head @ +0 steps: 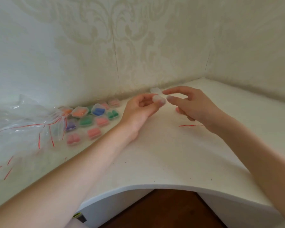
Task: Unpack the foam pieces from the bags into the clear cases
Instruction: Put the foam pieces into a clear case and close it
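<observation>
Both forearms were stretched over the table [163,153]; an open clear case [157,96] was pinched by the left hand [138,109] so the right hand [192,102], fingers loosely parted, could fill it.

We see two bare forearms, no sleeves, watch or bracelets showing on them. Our left hand [142,106] and right hand [190,104] wear no gloves or rings, with short, unpainted nails.

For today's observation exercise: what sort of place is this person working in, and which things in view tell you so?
Probably a room in a home, at a corner desk or counter. Clues: patterned wallpaper on both walls, a white tabletop with a curved cut-out, and a wooden floor below. Small filled cases and plastic bags suggest hand-packing work.
</observation>
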`<state>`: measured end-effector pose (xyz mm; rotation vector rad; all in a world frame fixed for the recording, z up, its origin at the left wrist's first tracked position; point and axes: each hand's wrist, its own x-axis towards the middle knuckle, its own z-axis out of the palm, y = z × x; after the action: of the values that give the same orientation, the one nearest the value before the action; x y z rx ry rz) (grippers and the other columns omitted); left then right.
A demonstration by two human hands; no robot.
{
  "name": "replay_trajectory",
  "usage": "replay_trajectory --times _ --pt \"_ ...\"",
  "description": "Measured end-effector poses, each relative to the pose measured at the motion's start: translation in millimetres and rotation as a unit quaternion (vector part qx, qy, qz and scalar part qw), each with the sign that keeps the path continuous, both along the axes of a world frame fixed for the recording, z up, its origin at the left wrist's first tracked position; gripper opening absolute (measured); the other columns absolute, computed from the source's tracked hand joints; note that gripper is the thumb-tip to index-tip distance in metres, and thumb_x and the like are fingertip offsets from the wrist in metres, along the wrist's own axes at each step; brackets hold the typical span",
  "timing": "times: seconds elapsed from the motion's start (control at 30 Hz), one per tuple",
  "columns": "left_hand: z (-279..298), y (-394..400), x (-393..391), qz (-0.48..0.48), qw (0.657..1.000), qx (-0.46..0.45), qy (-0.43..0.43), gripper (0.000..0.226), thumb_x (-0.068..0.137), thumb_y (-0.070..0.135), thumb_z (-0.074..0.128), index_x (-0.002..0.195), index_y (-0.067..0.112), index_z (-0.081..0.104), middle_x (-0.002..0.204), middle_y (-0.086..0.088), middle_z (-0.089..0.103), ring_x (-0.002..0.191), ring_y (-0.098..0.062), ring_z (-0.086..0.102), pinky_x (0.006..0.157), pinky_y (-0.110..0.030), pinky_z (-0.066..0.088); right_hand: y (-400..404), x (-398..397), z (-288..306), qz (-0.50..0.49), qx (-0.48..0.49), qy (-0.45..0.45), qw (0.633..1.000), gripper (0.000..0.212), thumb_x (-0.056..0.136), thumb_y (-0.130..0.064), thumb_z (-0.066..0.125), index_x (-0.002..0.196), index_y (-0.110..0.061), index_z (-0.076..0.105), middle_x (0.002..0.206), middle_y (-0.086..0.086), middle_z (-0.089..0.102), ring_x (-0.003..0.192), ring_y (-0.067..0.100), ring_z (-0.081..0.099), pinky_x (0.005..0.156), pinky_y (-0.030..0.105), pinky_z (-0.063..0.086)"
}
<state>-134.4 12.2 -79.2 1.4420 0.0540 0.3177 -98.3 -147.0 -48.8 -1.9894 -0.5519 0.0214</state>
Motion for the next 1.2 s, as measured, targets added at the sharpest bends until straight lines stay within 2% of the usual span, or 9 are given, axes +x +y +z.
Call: replay_trajectory --times 0.17,0.4,0.57,0.63,0.77,0.83,0.93,1.07,1.2 --pt "2 8 1 -0.139 0.981 -0.127 0.038 0.010 0.083 0.010 0.065 0.092 0.006 0.067 0.093 -0.004 0.070 0.091 -0.012 0.067 0.083 -0.019 0.053 2 -5 -6 0.030 -0.056 -0.149 0.987 0.019 0.086 -0.047 0.061 0.102 -0.040 0.068 0.044 -0.003 0.027 0.044 0.011 0.024 0.047 0.023 0.024" --pt "2 9 2 -0.151 0.976 -0.142 0.064 0.021 0.076 0.016 0.068 0.092 0.002 0.067 0.097 -0.009 0.068 0.088 -0.012 0.067 0.084 -0.021 0.054 1 -1 -10 0.006 -0.097 -0.209 0.973 0.014 0.088 -0.044 0.059 0.094 -0.041 0.071 0.045 -0.006 0.037 0.047 0.011 0.035 0.053 0.028 0.028" --pt "6 10 0 -0.164 0.968 -0.173 0.073 0.019 0.077 0.014 0.067 0.091 0.001 0.067 0.087 -0.007 0.070 0.083 -0.010 0.068 0.081 -0.019 0.055 3 -3 -9 -0.012 -0.144 -0.264 0.954 0.020 0.095 -0.033 0.053 0.105 -0.032 0.070 0.053 -0.036 0.050 0.055 -0.006 0.050 0.053 0.023 0.033" --pt "5 9 0 -0.146 0.973 -0.168 0.068 0.012 0.081 0.007 0.066 0.092 0.004 0.066 0.086 -0.006 0.069 0.081 -0.011 0.067 0.077 -0.019 0.055 3 -3 -10 0.002 -0.134 -0.235 0.963 0.020 0.095 -0.033 0.053 0.105 -0.035 0.070 0.047 -0.020 0.050 0.049 0.002 0.046 0.053 0.027 0.038" --pt "-4 4 3 0.024 0.991 0.132 0.005 0.040 0.067 0.007 0.082 0.100 0.020 0.063 0.083 0.007 0.061 0.078 -0.008 0.062 0.074 -0.020 0.051 4 2 -8 -0.052 -0.054 -0.087 0.993 0.035 0.092 -0.050 0.048 0.090 -0.027 0.074 0.041 -0.011 0.045 0.063 0.022 0.056 0.075 0.041 0.051" --pt "-7 -2 1 0.061 0.967 0.239 -0.057 0.046 0.064 0.008 0.084 0.102 0.018 0.061 0.088 0.006 0.061 0.082 -0.005 0.062 0.073 -0.020 0.054 7 1 -7 -0.067 -0.067 -0.042 0.995 0.046 0.088 -0.058 0.048 0.078 -0.021 0.075 0.041 -0.009 0.039 0.053 0.015 0.049 0.058 0.028 0.045" --pt "-9 -7 -2 0.076 0.946 0.288 -0.124 0.031 0.067 0.007 0.082 0.089 0.014 0.062 0.092 -0.001 0.064 0.088 -0.012 0.063 0.068 -0.030 0.058 10 -5 -5 -0.045 -0.090 -0.021 0.995 0.046 0.086 -0.052 0.057 0.066 -0.013 0.071 0.050 0.001 0.030 0.038 0.007 0.029 0.038 0.016 0.036" --pt "-12 -3 1 0.085 0.935 0.319 -0.130 0.030 0.066 0.007 0.082 0.089 0.012 0.063 0.096 -0.004 0.064 0.089 -0.013 0.064 0.073 -0.029 0.057 10 -7 -6 -0.026 -0.105 -0.006 0.994 0.038 0.086 -0.049 0.058 0.071 -0.018 0.073 0.043 -0.008 0.027 0.037 0.006 0.032 0.042 0.019 0.044" --pt "-11 -2 2 0.063 0.924 0.351 -0.137 0.033 0.062 0.000 0.083 0.090 0.007 0.066 0.099 -0.006 0.065 0.090 -0.013 0.064 0.080 -0.023 0.055 11 -8 -5 -0.018 -0.108 0.010 0.994 0.035 0.091 -0.033 0.055 0.067 -0.011 0.070 0.047 -0.002 0.031 0.035 0.006 0.030 0.038 0.013 0.034"
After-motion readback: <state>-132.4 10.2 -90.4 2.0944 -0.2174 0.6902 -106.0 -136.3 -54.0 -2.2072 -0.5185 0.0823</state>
